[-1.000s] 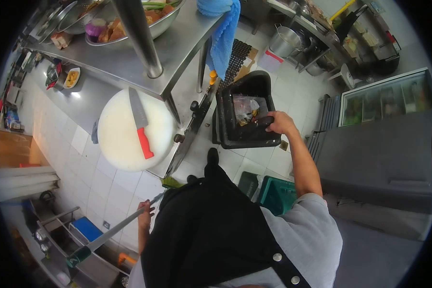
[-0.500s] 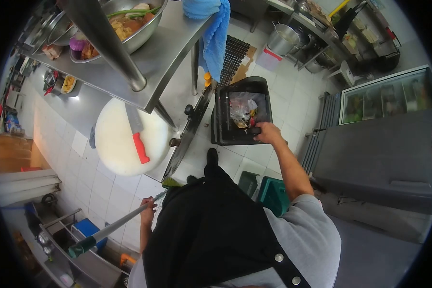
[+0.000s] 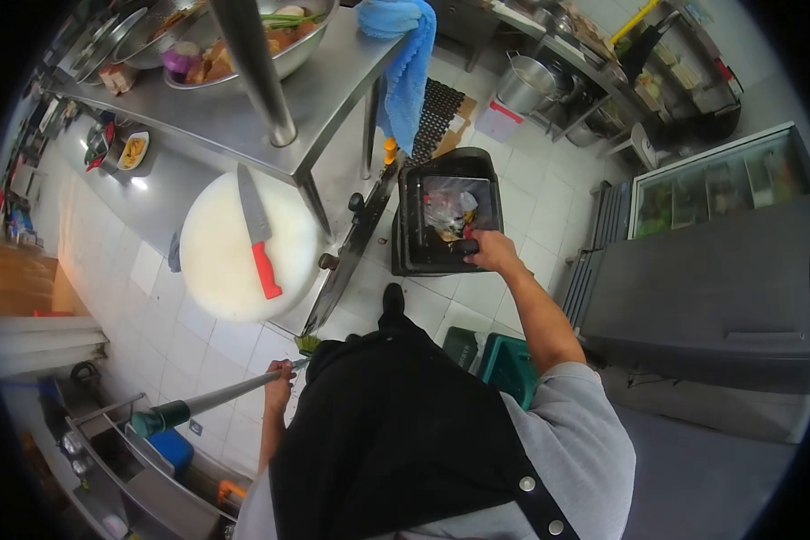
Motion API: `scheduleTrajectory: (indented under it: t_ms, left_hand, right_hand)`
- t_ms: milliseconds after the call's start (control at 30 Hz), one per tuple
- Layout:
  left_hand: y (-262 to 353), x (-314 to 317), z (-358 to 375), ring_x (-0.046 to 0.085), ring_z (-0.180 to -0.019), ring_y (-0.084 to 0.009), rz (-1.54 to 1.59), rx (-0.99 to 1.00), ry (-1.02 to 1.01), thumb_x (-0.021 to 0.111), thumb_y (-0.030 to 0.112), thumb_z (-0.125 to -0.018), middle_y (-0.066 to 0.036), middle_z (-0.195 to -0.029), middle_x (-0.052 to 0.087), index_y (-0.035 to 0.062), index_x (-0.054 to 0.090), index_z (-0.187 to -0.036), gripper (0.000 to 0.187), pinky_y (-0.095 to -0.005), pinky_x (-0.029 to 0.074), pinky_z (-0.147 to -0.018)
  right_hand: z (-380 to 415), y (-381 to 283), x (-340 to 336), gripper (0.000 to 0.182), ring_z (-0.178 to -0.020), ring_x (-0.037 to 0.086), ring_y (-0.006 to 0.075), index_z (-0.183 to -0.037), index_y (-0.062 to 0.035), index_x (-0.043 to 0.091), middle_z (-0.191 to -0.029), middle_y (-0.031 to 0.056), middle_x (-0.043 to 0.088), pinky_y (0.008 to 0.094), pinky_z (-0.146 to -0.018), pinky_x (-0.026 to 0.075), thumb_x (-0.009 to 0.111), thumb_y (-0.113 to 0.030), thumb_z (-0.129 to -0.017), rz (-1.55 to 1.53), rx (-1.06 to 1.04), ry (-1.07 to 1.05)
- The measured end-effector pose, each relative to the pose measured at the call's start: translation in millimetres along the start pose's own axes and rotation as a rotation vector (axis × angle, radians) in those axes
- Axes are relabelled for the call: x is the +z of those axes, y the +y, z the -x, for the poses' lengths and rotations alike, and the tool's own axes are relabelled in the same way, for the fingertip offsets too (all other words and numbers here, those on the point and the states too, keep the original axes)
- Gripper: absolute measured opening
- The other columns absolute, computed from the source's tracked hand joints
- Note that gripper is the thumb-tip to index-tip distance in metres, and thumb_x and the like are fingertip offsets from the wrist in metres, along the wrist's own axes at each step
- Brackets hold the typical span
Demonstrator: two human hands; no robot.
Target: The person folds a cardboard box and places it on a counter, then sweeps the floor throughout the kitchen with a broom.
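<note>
My left hand [image 3: 280,373] is closed around the grey pole of a broom [image 3: 236,390]. Its dark green end cap points left, and a bit of green bristle shows beside my apron. On the other side, my right hand [image 3: 495,251] grips a dark handle [image 3: 466,246] at the near edge of a black bin [image 3: 409,261]. I cannot tell whether that handle belongs to the bin or to a pan in its mouth. Crumpled clear plastic and food scraps [image 3: 450,212] lie inside.
Left of the bin, a red-handled knife [image 3: 259,247] lies on a round white cutting board [image 3: 209,279]. A steel shelf [image 3: 333,90] with bowls overhangs the counter; a blue towel [image 3: 405,81] hangs from it. Green bins [image 3: 510,364] stand near my right side, a grey fridge [image 3: 706,288] farther right.
The view has shifted slightly. My right hand and the dark handle have moved a little left along with the bin in view. Both hands keep their grips.
</note>
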State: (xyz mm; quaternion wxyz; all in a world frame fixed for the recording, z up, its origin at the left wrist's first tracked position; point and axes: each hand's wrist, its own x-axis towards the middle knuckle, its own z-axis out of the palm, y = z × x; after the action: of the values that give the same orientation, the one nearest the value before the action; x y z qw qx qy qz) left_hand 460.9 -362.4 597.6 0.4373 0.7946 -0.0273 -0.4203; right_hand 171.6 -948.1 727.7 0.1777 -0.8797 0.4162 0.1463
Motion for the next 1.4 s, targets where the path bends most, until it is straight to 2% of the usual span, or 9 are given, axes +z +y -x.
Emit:
scheduleTrajectory:
  t_ms: [167,300,400,500,633,700,733,933,1400]
  left_hand:
    - [-11.8,-15.3,-0.4,0.069,-0.090,-0.0159,0.032,-0.001,0.045,0.068,0.048,-0.102,-0.005,-0.102,0.071,0.0095,0.063,-0.110,0.040,-0.0328,0.052,-0.070]
    - [-27.3,-28.5,3.8,0.069,-0.090,-0.0156,0.119,-0.013,0.098,0.068,0.049,-0.103,-0.004,-0.099,0.070,0.0104,0.059,-0.103,0.039,-0.0335,0.051,-0.070]
    - [-33.9,-32.2,13.7,0.068,-0.089,-0.0152,0.191,-0.028,0.159,0.068,0.049,-0.103,-0.003,-0.097,0.068,0.0117,0.059,-0.101,0.038,-0.0334,0.050,-0.070]
    - [-38.1,-32.6,27.4,0.068,-0.090,-0.0151,0.247,-0.035,0.191,0.069,0.048,-0.103,-0.003,-0.096,0.068,0.0117,0.059,-0.100,0.037,-0.0336,0.050,-0.071]
    - [-40.3,-30.2,47.2,0.069,-0.093,-0.0153,0.270,-0.089,0.215,0.068,0.045,-0.104,-0.003,-0.105,0.071,0.0110,0.061,-0.102,0.035,-0.0339,0.052,-0.073]
    - [-42.9,-30.1,58.8,0.069,-0.094,-0.0155,0.278,-0.105,0.207,0.067,0.044,-0.105,-0.005,-0.114,0.073,0.0110,0.061,-0.102,0.034,-0.0339,0.053,-0.074]
    - [-46.5,-30.6,61.9,0.070,-0.096,-0.0159,0.275,-0.108,0.205,0.066,0.043,-0.106,-0.007,-0.130,0.072,0.0108,0.061,-0.101,0.033,-0.0335,0.054,-0.075]
    - [-58.7,-27.7,57.4,0.071,-0.099,-0.0179,0.357,-0.106,0.196,0.066,0.043,-0.105,-0.010,-0.148,0.064,0.0110,0.060,-0.101,0.033,-0.0338,0.054,-0.075]
    - [-57.6,-12.1,66.2,0.071,-0.101,-0.0192,0.348,-0.125,0.231,0.068,0.045,-0.104,-0.010,-0.152,0.061,0.0134,0.060,-0.103,0.033,-0.0349,0.054,-0.076]
  right_hand:
    - [9.9,-35.5,-59.1,0.054,-0.110,0.074,0.0372,-0.123,-0.0140,0.074,-0.112,0.0172,0.079,0.0493,-0.093,0.058,0.089,-0.042,-0.079,-0.043,0.116,0.101]
    - [-5.3,-53.5,-95.8,0.063,-0.113,0.074,0.0382,-0.122,-0.0045,0.071,-0.114,0.0203,0.078,0.0501,-0.096,0.057,0.083,-0.055,-0.085,-0.035,0.234,0.217]
    - [-39.2,-55.3,-110.2,0.069,-0.117,0.071,0.0426,-0.124,-0.0004,0.070,-0.119,0.0255,0.076,0.0511,-0.098,0.056,0.081,-0.057,-0.086,-0.089,0.186,0.267]
    - [-86.7,-58.8,-95.7,0.067,-0.121,0.070,0.0432,-0.127,0.0025,0.068,-0.123,0.0270,0.074,0.0503,-0.102,0.055,0.079,-0.053,-0.090,-0.160,0.383,0.328]
    - [-134.4,-64.5,-31.9,0.067,-0.123,0.068,0.0454,-0.129,0.0067,0.064,-0.128,0.0307,0.071,0.0529,-0.104,0.054,0.074,-0.049,-0.094,-0.229,0.447,0.354]
    - [-137.5,-90.6,-16.5,0.065,-0.122,0.068,0.0466,-0.129,0.0056,0.062,-0.126,0.0315,0.071,0.0537,-0.104,0.054,0.073,-0.048,-0.094,-0.243,0.436,0.377]
    - [-138.0,-99.7,-12.9,0.064,-0.122,0.068,0.0468,-0.128,0.0052,0.061,-0.125,0.0316,0.072,0.0537,-0.104,0.054,0.073,-0.048,-0.094,-0.267,0.440,0.387]
    - [-152.0,-123.7,3.9,0.060,-0.119,0.069,0.0469,-0.127,0.0027,0.062,-0.123,0.0316,0.072,0.0540,-0.102,0.055,0.075,-0.045,-0.093,-0.230,0.336,0.326]
    - [-163.8,-117.1,8.4,0.066,-0.125,0.066,0.0471,-0.134,0.0020,0.057,-0.130,0.0320,0.069,0.0551,-0.106,0.053,0.073,-0.048,-0.093,-0.303,0.396,0.283]
